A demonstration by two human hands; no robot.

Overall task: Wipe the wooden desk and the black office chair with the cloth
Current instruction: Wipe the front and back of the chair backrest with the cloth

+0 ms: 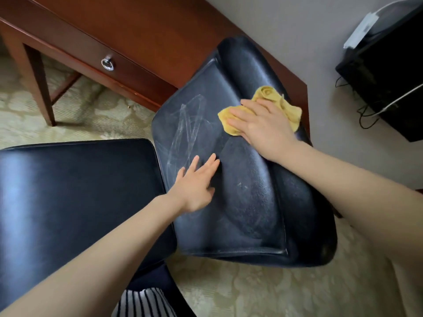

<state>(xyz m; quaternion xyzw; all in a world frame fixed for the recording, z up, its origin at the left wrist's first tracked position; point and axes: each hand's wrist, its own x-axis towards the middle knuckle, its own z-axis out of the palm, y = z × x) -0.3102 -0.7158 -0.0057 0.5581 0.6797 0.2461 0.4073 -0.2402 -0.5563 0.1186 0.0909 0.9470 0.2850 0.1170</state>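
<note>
The right hand (258,126) lies flat, fingers straight, pressing the yellow cloth (272,94) onto the backrest (249,209) of the black office chair. The left hand (196,186), apart from it and nearer the body, rests open-palmed on the same backrest beside pale wipe streaks (190,124). Left of that hand is the seat (75,191). Beyond both hands stands the wooden desk (137,30), its ring pull (107,64) showing.

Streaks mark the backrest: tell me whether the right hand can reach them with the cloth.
Probably yes: the right hand presses the cloth on that backrest beside the streaks, nothing between; the left hand rests lower.
</note>
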